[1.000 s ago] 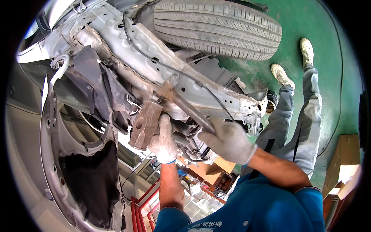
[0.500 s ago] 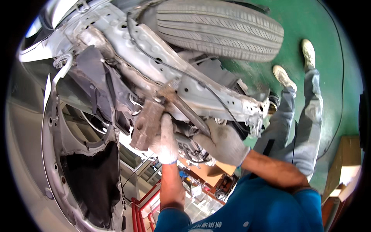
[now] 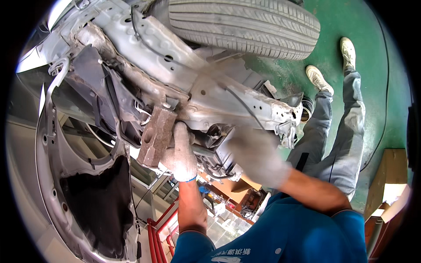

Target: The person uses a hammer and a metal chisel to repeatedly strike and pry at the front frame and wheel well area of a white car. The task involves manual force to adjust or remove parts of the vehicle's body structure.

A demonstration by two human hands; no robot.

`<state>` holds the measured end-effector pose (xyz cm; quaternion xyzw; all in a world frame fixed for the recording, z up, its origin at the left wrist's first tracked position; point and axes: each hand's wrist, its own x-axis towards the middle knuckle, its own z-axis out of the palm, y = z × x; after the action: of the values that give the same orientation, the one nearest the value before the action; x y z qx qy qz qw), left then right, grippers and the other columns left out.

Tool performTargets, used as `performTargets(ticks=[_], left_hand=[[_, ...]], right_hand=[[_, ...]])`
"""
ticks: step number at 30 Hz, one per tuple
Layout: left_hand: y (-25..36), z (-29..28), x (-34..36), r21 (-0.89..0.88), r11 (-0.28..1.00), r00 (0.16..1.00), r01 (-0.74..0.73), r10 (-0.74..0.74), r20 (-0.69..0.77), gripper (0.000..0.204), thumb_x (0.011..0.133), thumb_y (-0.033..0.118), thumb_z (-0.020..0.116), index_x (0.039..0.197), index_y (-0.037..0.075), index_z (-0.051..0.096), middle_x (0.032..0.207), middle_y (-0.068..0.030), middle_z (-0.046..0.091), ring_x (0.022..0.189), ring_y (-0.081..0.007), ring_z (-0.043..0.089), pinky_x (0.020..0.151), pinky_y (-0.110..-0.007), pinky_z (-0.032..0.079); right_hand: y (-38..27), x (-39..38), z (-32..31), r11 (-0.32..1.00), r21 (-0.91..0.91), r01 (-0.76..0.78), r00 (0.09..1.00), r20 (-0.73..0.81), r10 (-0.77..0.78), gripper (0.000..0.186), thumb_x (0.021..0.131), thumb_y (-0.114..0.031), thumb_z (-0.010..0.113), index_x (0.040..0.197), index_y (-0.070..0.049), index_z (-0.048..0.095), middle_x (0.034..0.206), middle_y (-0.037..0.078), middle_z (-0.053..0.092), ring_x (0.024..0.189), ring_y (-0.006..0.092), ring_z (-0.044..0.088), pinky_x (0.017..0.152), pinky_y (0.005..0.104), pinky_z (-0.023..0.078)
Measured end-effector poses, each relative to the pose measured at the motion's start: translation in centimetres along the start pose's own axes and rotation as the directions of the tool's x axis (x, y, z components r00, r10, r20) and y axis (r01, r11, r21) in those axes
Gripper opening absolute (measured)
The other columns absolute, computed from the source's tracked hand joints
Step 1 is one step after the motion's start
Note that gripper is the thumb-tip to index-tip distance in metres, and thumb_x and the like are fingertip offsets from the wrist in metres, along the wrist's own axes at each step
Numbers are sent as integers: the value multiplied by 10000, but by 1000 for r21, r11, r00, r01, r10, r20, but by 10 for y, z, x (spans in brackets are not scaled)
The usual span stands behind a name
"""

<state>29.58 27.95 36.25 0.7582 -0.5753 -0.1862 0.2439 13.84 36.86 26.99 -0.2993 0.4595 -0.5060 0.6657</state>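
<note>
My left hand (image 3: pixel 181 155), in a pale work glove, grips a heavy rusty hammer head (image 3: pixel 157 136) with an oval hole in its side and no handle showing. Its upper end is by the bent, scraped edge of the car's grey frame rail (image 3: pixel 243 98); whether they touch I cannot tell. My right hand (image 3: pixel 256 155), also gloved, is smeared by motion near the rail's front end. The hammer (image 3: pixel 209 75) it swings shows only as a brownish blur above the rail.
A tyre (image 3: pixel 245 28) lies beyond the rail. At left stands a stripped fender panel (image 3: pixel 48 158) with black lining. A thin cable (image 3: pixel 247 109) runs along the rail. A person's legs (image 3: pixel 346 127) are at right on the green floor, near a cardboard box (image 3: pixel 386 179).
The hammer has lifted away from the rail and the hammer head, and now blurs. My right hand has moved slightly right. My left hand keeps its grip; the whole view has shifted a little.
</note>
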Motion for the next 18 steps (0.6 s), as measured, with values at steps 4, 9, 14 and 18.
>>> performTargets(ticks=[4,9,14,18], left_hand=[[8,-3,3,159,975,985,-155,140,100,373,988,-26,677,1349,-16,585,1101,-120,728,698,-100,619,597,-257,519],[4,6,1,1,997,996,81,-81,35,438,955,-41,673,1377,6,569,937,-78,677,614,-83,568,511,-253,471],[1,0,0,64,997,998,-36,33,55,472,982,-33,675,1441,-8,568,920,-75,681,572,-87,536,509,-269,480],[-12,24,21,62,997,998,55,-55,1,342,989,-24,682,1323,-35,606,862,-70,663,571,-92,550,515,-281,481]], right_hand=[[17,-8,39,979,-53,-197,966,163,203,465,1017,-425,677,1134,9,558,751,253,678,769,471,715,679,543,550],[11,-2,1,988,-98,-120,987,98,130,403,1017,-389,687,1089,-3,595,768,209,688,742,408,726,666,531,549],[-29,3,-59,755,640,141,957,-285,62,285,1025,-322,683,1017,-38,687,782,63,700,620,195,668,571,322,548],[10,41,-20,963,-98,250,933,-243,-267,362,1062,-375,599,1141,-23,625,794,158,687,722,270,699,655,433,574]])
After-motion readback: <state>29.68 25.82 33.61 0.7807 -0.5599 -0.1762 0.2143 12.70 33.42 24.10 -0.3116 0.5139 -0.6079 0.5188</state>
